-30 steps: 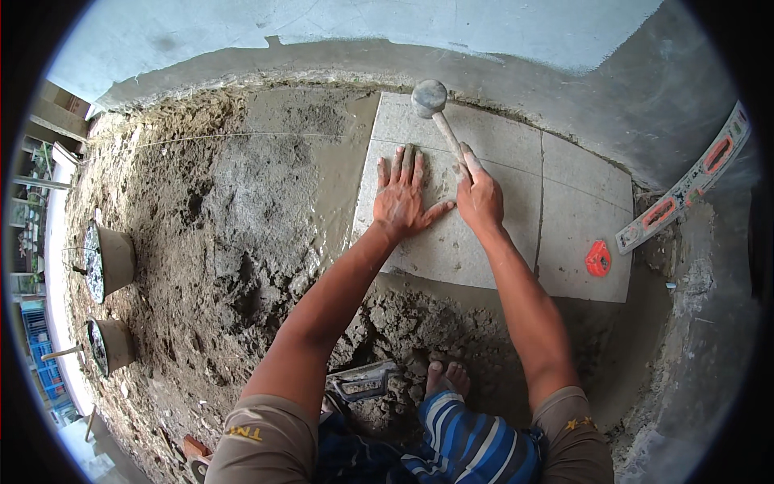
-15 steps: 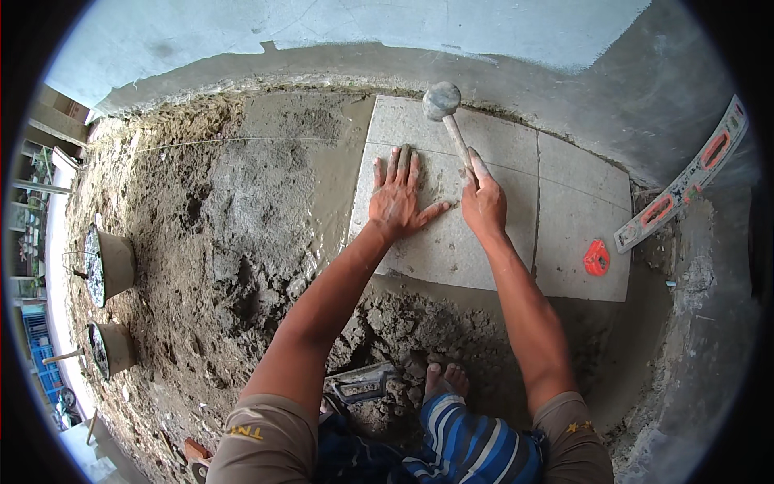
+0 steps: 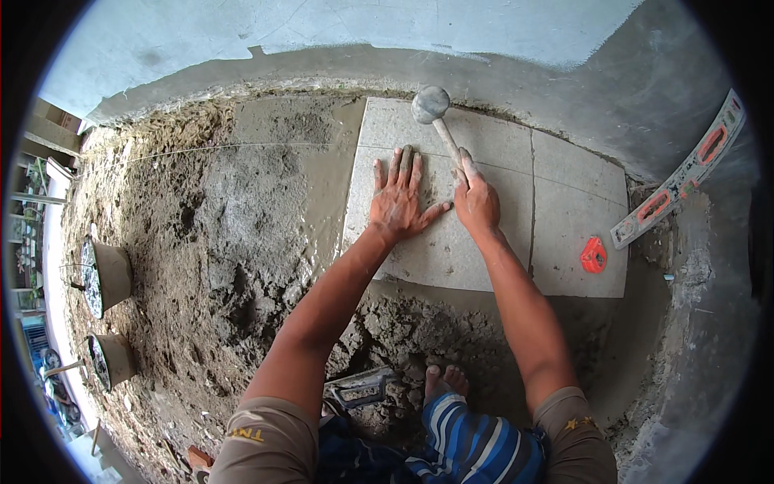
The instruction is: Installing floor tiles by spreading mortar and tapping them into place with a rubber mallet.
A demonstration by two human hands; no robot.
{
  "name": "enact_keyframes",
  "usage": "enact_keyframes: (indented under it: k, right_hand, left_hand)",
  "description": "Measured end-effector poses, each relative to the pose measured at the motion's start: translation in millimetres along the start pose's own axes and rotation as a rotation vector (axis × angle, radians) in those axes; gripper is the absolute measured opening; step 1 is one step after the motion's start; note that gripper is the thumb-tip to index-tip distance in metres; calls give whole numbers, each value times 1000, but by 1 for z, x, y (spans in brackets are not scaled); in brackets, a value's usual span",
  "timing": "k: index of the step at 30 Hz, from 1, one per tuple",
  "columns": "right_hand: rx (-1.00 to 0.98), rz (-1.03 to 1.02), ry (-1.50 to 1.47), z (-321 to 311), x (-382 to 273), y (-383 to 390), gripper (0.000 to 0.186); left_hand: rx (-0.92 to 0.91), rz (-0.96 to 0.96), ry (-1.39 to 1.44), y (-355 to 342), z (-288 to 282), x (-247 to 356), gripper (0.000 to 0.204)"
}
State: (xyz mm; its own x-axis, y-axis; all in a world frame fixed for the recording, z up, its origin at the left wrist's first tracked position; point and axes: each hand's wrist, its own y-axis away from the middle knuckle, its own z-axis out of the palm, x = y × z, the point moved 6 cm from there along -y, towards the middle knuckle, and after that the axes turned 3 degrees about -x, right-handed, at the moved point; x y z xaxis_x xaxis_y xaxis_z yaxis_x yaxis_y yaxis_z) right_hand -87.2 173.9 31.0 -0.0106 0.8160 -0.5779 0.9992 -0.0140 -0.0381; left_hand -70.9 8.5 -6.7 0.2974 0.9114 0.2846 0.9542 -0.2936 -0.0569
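My left hand lies flat on a large grey floor tile, fingers spread and pointing toward the wall. In my right hand is the handle of a rubber mallet, its grey head over the tile's far edge. I cannot tell whether the head touches the tile. A second tile adjoins on the right, with a narrow joint between them. A thin string stretches across the far part of the bed and tiles. Wet mortar borders the left tile on its left side.
A red tape measure rests on the right tile. A spirit level leans at the right wall. Two buckets stand at the left on rough sand. A trowel-like tool lies by my foot. The painted wall bounds the far side.
The mallet and my right hand have shifted slightly left. My left hand stays pressed on the tile. The whole view has moved a little.
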Motion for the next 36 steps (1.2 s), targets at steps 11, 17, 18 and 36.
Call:
enact_keyframes:
  k: [11, 17, 18, 36]
  right_hand:
    - [134, -6, -276, -38, 29, 80, 45]
    - [151, 44, -250, -65, 46, 123, 45]
    - [159, 33, -276, -67, 48, 127, 45]
    - [163, 111, -458, -63, 81, 164, 50]
  left_hand:
    - [39, 77, -70, 0, 5, 17, 100]
    - [-75, 129, 14, 14, 10, 40, 101]
    - [-80, 122, 10, 14, 11, 39, 102]
    - [24, -195, -329, 7, -93, -204, 15]
